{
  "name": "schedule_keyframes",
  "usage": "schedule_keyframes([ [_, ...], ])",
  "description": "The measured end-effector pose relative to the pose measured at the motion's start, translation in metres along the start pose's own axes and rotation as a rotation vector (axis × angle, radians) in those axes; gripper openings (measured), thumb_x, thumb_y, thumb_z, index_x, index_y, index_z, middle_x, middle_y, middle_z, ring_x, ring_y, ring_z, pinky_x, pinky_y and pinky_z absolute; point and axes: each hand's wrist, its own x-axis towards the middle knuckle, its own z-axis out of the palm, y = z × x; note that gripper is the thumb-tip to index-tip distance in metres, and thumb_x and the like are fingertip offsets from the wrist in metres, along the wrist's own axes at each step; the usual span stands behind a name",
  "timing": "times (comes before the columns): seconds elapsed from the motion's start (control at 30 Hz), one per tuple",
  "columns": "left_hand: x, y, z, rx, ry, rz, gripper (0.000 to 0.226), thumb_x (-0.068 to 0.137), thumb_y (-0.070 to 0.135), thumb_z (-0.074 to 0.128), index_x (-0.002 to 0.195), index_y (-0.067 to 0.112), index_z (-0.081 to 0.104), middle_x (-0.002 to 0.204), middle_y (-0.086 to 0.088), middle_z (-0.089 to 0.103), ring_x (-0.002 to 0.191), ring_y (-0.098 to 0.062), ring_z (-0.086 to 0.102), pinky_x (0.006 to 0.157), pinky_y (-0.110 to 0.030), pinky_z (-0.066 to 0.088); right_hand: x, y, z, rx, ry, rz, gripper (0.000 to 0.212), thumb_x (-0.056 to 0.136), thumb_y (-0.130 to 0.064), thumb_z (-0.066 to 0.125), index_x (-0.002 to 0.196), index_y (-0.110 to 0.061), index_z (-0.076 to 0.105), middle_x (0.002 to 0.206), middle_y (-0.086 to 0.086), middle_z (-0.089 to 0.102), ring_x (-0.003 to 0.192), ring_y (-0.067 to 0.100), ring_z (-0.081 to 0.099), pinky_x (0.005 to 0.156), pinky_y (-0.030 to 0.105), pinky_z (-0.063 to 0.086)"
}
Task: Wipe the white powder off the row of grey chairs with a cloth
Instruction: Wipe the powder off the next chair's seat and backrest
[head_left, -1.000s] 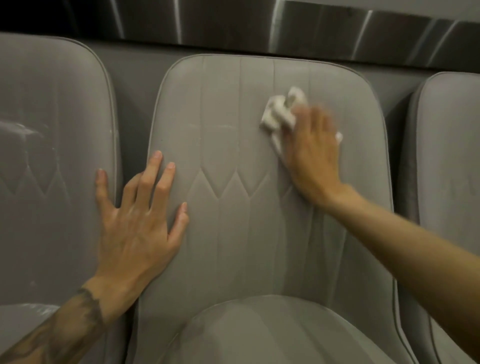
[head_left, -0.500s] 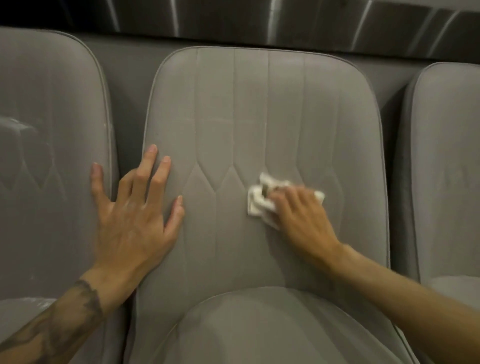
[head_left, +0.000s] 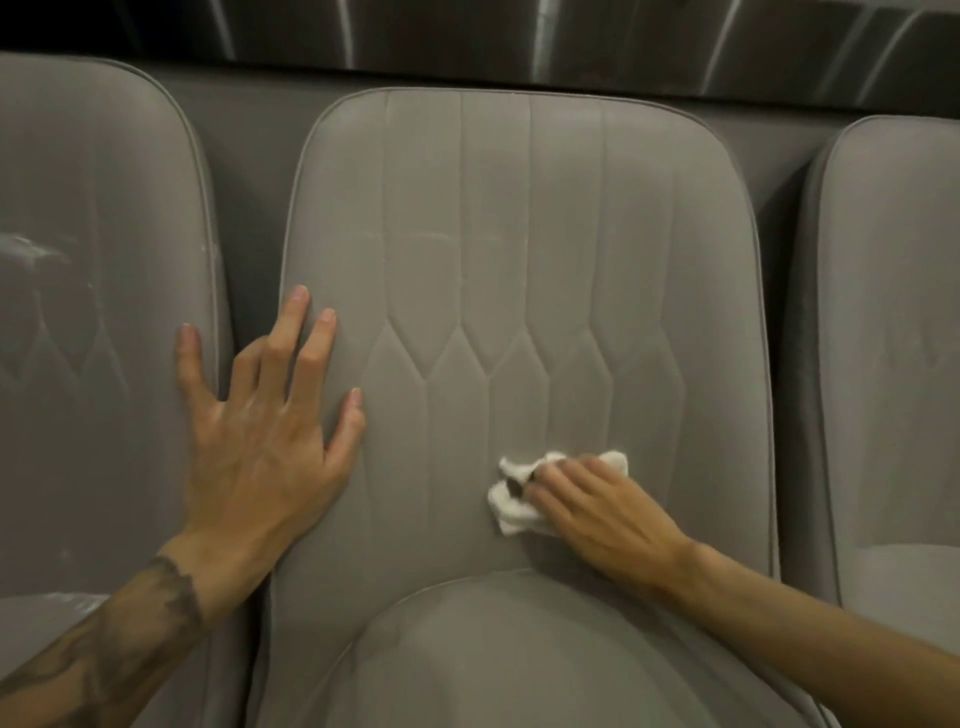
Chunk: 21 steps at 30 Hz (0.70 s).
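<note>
Cloth (head_left: 514, 512) low on backrest (head_left: 519, 234), well inside side edges

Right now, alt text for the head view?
A person's right hand presses a crumpled white cloth low on the backrest of the middle grey chair. The left hand rests flat, fingers spread, on that backrest's left edge. The chair to the left shows white smears.
</note>
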Motion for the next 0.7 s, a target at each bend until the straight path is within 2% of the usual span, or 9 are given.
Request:
schedule_keyframes([
  [0.07, 0.000, 0.000, 0.000, 0.006, 0.007, 0.000, 0.067, 0.100, 0.042, 0.048, 0.159, 0.012, 0.035, 0.170, -0.008, 0.025, 0.133, -0.035, 0.051, 0.122, -0.070, 0.009, 0.004, 0.013, -0.007, -0.035, -0.011, -0.048, 0.028, 0.095, -0.019, 0.044, 0.118, -0.013, 0.060, 0.104, 0.006, 0.059, 0.087, 0.027, 0.057, 0.077, 0.038, 0.048],
  [0.2, 0.000, -0.001, 0.001, 0.006, 0.005, 0.000, 0.067, 0.100, 0.042, 0.047, 0.159, 0.012, 0.035, 0.170, -0.009, 0.026, 0.133, -0.035, 0.050, 0.122, -0.070, 0.010, 0.038, 0.040, -0.024, 0.026, 0.190, 0.372, 0.024, 0.099, -0.024, 0.051, 0.116, -0.011, 0.061, 0.108, 0.010, 0.058, 0.088, 0.029, 0.053, 0.080, 0.039, 0.042],
  [0.27, 0.000, -0.001, 0.001, 0.008, 0.004, 0.002, 0.067, 0.100, 0.042, 0.047, 0.160, 0.012, 0.035, 0.170, -0.008, 0.025, 0.134, -0.035, 0.050, 0.122, -0.070, 0.010, 0.037, 0.024, -0.018, 0.060, 0.228, 0.480, 0.021, 0.100, -0.026, 0.053, 0.113, -0.012, 0.061, 0.106, 0.010, 0.056, 0.087, 0.029, 0.051, 0.079, 0.039, 0.039],
  [0.33, 0.000, -0.001, 0.000, 0.004, 0.004, 0.003, 0.067, 0.100, 0.042, 0.048, 0.159, 0.013, 0.035, 0.170, -0.008, 0.025, 0.134, -0.034, 0.050, 0.122, -0.070, 0.010, 0.020, -0.003, -0.005, 0.108, 0.165, 0.405, 0.022, 0.101, -0.026, 0.048, 0.113, -0.012, 0.060, 0.103, 0.008, 0.054, 0.084, 0.029, 0.050, 0.076, 0.040, 0.039],
  [0.43, 0.000, 0.000, 0.000, -0.010, 0.005, 0.000, 0.067, 0.100, 0.041, 0.049, 0.159, 0.012, 0.035, 0.170, -0.008, 0.025, 0.135, -0.034, 0.050, 0.122, -0.070, 0.009, -0.005, -0.018, 0.003, 0.110, -0.019, 0.102, 0.022, 0.097, -0.020, 0.044, 0.113, -0.015, 0.059, 0.102, 0.005, 0.056, 0.084, 0.027, 0.054, 0.076, 0.038, 0.046],
  [0.47, 0.000, 0.000, 0.000, -0.012, 0.006, -0.002, 0.067, 0.100, 0.041, 0.049, 0.159, 0.012, 0.035, 0.170, -0.008, 0.025, 0.135, -0.034, 0.050, 0.122, -0.070, 0.009, -0.004, -0.010, 0.000, 0.079, -0.024, 0.041, 0.023, 0.097, -0.019, 0.044, 0.113, -0.014, 0.059, 0.102, 0.005, 0.057, 0.083, 0.027, 0.056, 0.076, 0.038, 0.047],
  [0.53, 0.000, 0.000, 0.000, -0.003, 0.008, 0.002, 0.067, 0.100, 0.041, 0.049, 0.160, 0.012, 0.035, 0.170, -0.008, 0.026, 0.135, -0.034, 0.050, 0.123, -0.070, 0.009, 0.007, 0.008, -0.007, 0.046, 0.057, 0.097, 0.027, 0.097, -0.021, 0.044, 0.115, -0.012, 0.061, 0.102, 0.007, 0.058, 0.084, 0.027, 0.054, 0.078, 0.037, 0.043],
  [0.63, 0.000, -0.001, 0.000, -0.008, 0.006, 0.002, 0.067, 0.100, 0.041, 0.049, 0.160, 0.013, 0.035, 0.170, -0.008, 0.026, 0.135, -0.034, 0.050, 0.123, -0.069, 0.008, 0.019, 0.015, -0.009, 0.049, 0.180, 0.356, 0.026, 0.099, -0.023, 0.046, 0.117, -0.011, 0.060, 0.106, 0.009, 0.057, 0.087, 0.029, 0.054, 0.080, 0.038, 0.040],
  [0.7, 0.000, -0.001, -0.001, -0.009, 0.002, -0.002, 0.068, 0.100, 0.041, 0.049, 0.160, 0.013, 0.035, 0.170, -0.008, 0.026, 0.134, -0.035, 0.050, 0.123, -0.069, 0.008, 0.008, -0.008, 0.002, 0.106, 0.158, 0.352, 0.027, 0.100, -0.025, 0.044, 0.119, -0.012, 0.056, 0.104, 0.008, 0.057, 0.086, 0.028, 0.051, 0.079, 0.038, 0.040],
])
